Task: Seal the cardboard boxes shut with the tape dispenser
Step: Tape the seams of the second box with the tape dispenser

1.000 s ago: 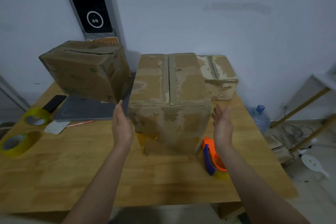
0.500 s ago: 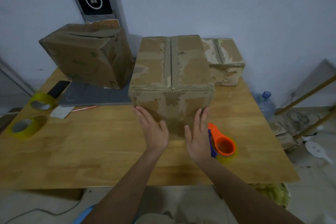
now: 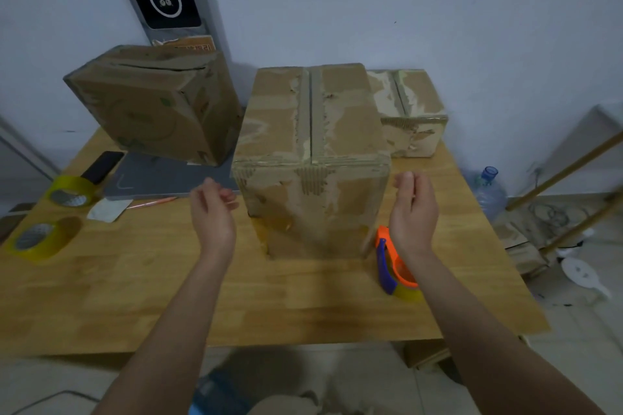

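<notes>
Head view, closed middle box point(image 3: 312, 158), loosely curled left hand point(image 3: 212, 212) beside it

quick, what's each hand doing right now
Left hand: open, fingers loosely curled, holding nothing.
Right hand: open, fingers loosely curled, holding nothing.

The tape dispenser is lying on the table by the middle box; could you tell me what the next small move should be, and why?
Probably lower the right hand onto the orange tape dispenser and grip it. Both hands hang beside the middle box holding nothing, its flaps lie closed, and the dispenser sits just below that wrist.
</notes>
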